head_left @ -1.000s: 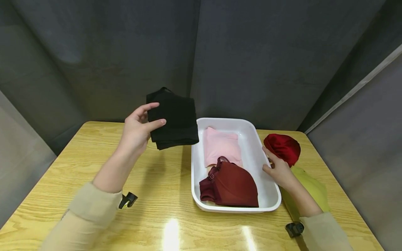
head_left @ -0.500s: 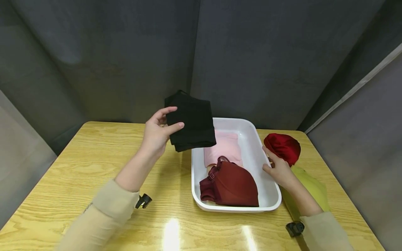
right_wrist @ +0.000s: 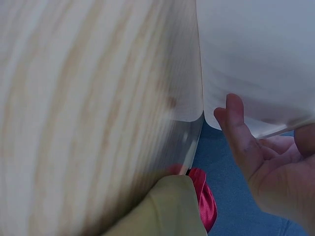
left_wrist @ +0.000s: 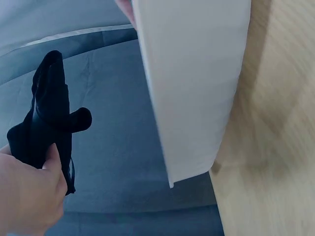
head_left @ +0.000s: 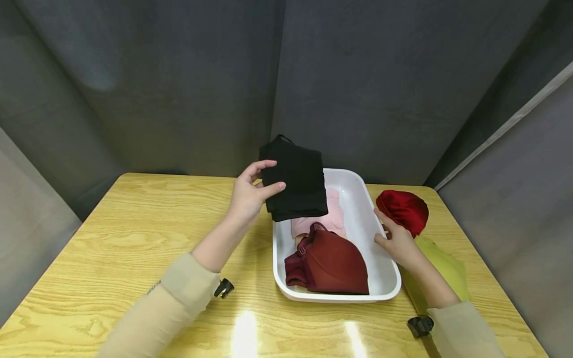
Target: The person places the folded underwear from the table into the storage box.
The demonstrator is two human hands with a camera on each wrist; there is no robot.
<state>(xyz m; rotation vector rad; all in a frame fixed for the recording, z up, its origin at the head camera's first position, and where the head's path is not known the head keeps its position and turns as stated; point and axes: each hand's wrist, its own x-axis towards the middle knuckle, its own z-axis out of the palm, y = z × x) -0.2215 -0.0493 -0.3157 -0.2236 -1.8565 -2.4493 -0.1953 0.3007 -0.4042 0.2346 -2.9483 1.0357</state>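
My left hand [head_left: 247, 198] pinches the left edge of a folded black garment [head_left: 299, 183], thumb in front. A thin loop sticks up from the garment's top. It is held over the back left of a white plastic tub [head_left: 337, 298], covering part of a folded pink garment [head_left: 334, 216] inside. A folded dark red bra [head_left: 337, 262] lies at the tub's front. In the left wrist view the black garment [left_wrist: 47, 118] appears edge-on, beside the tub's outer wall [left_wrist: 192, 83]. My right hand [head_left: 400, 246] grips the tub's right rim, fingers along the outside wall [right_wrist: 256, 59].
Right of the tub, a shiny red cloth item [head_left: 403, 211] lies on the wooden table [head_left: 134, 233]. In front of it is a yellow-green garment [head_left: 440, 271], partly under my right forearm. Dark grey curtains [head_left: 201, 89] hang behind the table and at both sides.
My left hand has carried the black garment rightward and slightly down, from the tub's left side to over its back left. My right hand and the tub have stayed in place.
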